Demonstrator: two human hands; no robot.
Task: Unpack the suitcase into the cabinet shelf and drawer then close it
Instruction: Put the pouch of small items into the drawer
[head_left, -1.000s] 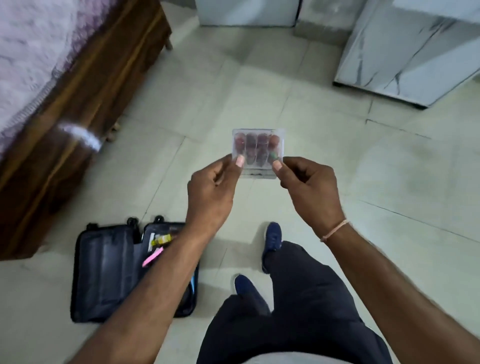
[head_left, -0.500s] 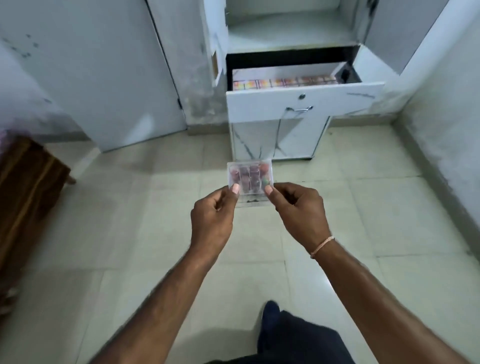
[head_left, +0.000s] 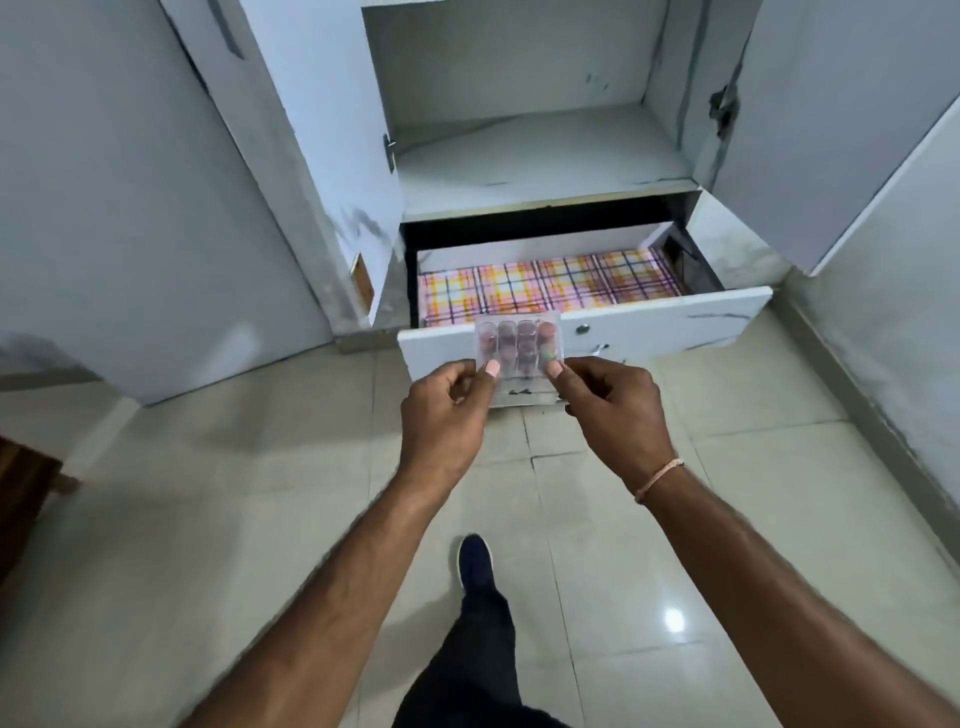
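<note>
Case, clear plastic with two rows of small reddish items and one green, is held upright in front of you, overlapping the front panel of the open drawer. Your left hand pinches its lower left corner, thumb on the near face and the other fingers curled behind. Your right hand pinches the lower right corner in the same way, with a thin band at the wrist. Both forearms reach forward from the bottom corners of the view, and the hands sit close together, level with one another.

Compared with half a second ago, the cabinet fills far more of the view: the drawer, then well beyond the case, is now just behind it. The grip on the case is unchanged. One second ago you faced the suitcase on the floor; it is now out of view.

The drawer is pulled fully out, with its plaid liner exposed along the whole width, above the top edge of the case. The shelf above it is open at the front, with both doors swung wide to either side. Your shoe stands on the tiled floor short of the drawer front. A wall runs close along the right.
</note>
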